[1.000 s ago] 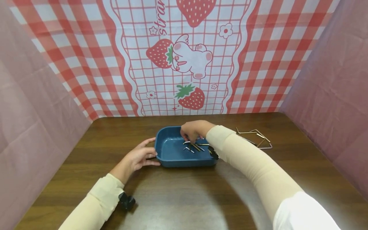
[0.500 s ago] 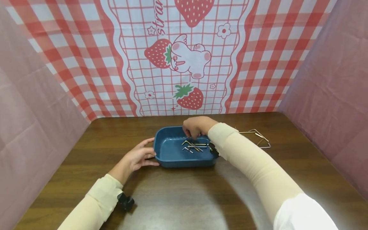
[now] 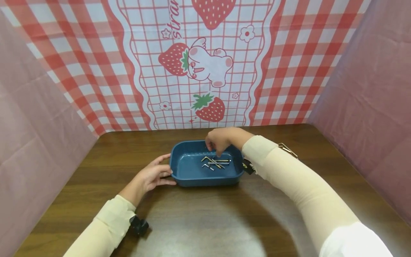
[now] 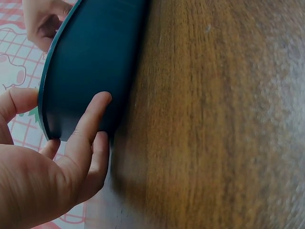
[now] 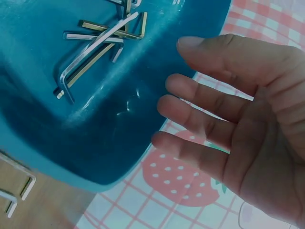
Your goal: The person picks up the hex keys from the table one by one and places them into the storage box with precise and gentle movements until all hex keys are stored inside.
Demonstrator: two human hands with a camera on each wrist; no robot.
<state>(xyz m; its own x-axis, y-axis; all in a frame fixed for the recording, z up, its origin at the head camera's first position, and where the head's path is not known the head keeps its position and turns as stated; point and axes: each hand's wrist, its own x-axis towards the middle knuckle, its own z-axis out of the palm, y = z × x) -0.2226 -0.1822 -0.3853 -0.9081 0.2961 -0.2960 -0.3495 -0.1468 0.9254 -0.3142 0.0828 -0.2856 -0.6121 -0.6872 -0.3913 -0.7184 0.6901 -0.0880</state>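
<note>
Several L-shaped hex keys (image 5: 97,40), silver and brass-coloured, lie crossed in a pile on the floor of a blue tray (image 3: 187,178). My right hand (image 3: 221,139) is over the tray's back right part, above the keys. Its fingers are loosely bent and hold nothing, as the right wrist view shows. My left hand (image 3: 155,175) rests against the tray's left end. In the left wrist view its fairly straight fingers (image 4: 86,126) touch the outer wall, and one digit meets the rim.
More hex keys (image 3: 289,150) lie on the wooden table (image 3: 199,217) right of the tray, mostly hidden by the right forearm. A strawberry-print checked cloth (image 3: 205,71) hangs behind, with pink cloth at both sides.
My right hand has risen from the keys in the tray, and its forearm has swung right, covering more of the keys on the table. The left hand stays at the tray.
</note>
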